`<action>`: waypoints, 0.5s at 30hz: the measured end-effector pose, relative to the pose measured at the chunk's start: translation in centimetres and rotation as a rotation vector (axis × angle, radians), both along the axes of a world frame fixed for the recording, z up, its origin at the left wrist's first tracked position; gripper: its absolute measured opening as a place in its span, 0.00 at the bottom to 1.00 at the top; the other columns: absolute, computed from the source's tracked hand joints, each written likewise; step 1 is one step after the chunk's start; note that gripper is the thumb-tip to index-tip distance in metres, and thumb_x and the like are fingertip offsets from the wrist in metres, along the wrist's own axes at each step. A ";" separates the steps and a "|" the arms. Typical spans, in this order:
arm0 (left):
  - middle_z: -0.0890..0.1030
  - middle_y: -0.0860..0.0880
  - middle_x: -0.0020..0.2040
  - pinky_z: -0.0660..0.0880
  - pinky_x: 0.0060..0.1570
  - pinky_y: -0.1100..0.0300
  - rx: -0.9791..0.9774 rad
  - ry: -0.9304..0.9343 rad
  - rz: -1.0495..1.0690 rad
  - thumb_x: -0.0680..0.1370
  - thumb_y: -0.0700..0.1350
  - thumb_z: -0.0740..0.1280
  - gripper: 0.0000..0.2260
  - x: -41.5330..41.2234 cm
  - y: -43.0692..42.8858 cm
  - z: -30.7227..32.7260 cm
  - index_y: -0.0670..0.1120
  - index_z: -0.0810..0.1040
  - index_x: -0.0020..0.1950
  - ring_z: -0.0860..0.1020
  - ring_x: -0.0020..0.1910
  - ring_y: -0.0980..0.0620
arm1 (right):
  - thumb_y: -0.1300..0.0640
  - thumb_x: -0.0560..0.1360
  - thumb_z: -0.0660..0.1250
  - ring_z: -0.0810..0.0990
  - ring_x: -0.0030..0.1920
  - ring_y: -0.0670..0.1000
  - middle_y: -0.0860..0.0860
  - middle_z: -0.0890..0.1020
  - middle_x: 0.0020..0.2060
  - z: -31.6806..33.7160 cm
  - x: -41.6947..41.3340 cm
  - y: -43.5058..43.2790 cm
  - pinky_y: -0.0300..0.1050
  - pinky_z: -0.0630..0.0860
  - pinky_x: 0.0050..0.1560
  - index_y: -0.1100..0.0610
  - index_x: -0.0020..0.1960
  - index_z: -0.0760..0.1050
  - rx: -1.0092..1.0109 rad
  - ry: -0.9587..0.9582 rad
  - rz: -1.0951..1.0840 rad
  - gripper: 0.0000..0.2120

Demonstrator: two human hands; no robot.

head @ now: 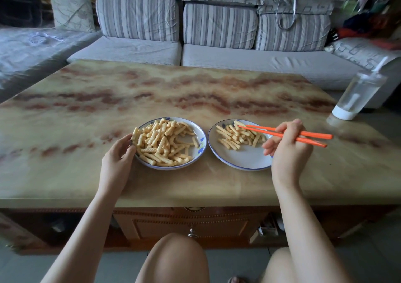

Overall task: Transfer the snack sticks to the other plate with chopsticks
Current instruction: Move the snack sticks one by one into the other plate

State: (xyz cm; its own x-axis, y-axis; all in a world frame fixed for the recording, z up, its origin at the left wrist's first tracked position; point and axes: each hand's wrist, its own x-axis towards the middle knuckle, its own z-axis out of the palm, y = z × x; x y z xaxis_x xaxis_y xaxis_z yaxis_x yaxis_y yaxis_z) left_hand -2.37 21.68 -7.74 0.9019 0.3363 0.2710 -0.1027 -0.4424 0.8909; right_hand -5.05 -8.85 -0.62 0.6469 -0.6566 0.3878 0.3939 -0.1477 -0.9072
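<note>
Sofa: a grey striped fabric sofa (219, 25) is standing behind the table, across the whole back of the view.
Table: a low tabletop of glossy beige and rust marbled stone (152, 91) is lying in front of the seated person, whose bare knees are showing at the bottom edge.
Left plate: a round white china plate with a blue rim (200, 135) is sitting near the table's front edge, just beside its twin.
Right plate: a second round white blue-rimmed plate (245, 159) is sitting to the right, its near half bare.
Bottle: a clear plastic bottle with a white base (358, 93) is standing at the table's far right.
Left hand: the left hand (118, 159) is curling its fingers round the left plate's outer rim, holding it.
Right hand: the right hand (288, 150) is gripping the chopsticks, fingers bent round them.
Chopsticks: a pair of long orange chopsticks (316, 134) is pointing left, the tips lying close together over the right plate's heap; whether they are pinching a piece is hard to tell.
Snack sticks: pale yellow ridged snack sticks (161, 143) are piling high on the left plate; a smaller heap (236, 136) is lying on the right plate's far side.
</note>
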 end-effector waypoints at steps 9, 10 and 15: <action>0.79 0.50 0.61 0.65 0.52 0.70 0.009 0.004 0.003 0.79 0.40 0.62 0.16 0.1 0.0 0.0 0.47 0.76 0.66 0.73 0.57 0.59 | 0.52 0.82 0.52 0.71 0.19 0.55 0.64 0.73 0.22 -0.3 0.2 -0.5 0.39 0.65 0.22 0.58 0.36 0.69 -0.049 0.012 -0.032 0.19; 0.79 0.50 0.61 0.65 0.52 0.69 0.010 0.003 0.002 0.78 0.40 0.62 0.16 0.1 0.0 0.0 0.47 0.76 0.66 0.73 0.57 0.59 | 0.52 0.82 0.52 0.71 0.19 0.55 0.64 0.73 0.23 -0.2 0.2 -0.4 0.39 0.66 0.22 0.57 0.36 0.69 -0.049 0.004 -0.030 0.19; 0.79 0.50 0.61 0.65 0.52 0.70 0.014 -0.001 0.003 0.78 0.40 0.62 0.16 0.1 0.0 -0.1 0.47 0.76 0.66 0.73 0.58 0.59 | 0.52 0.82 0.52 0.71 0.21 0.56 0.65 0.71 0.24 0.3 -0.4 0.4 0.41 0.66 0.22 0.59 0.38 0.68 -0.048 -0.060 0.010 0.18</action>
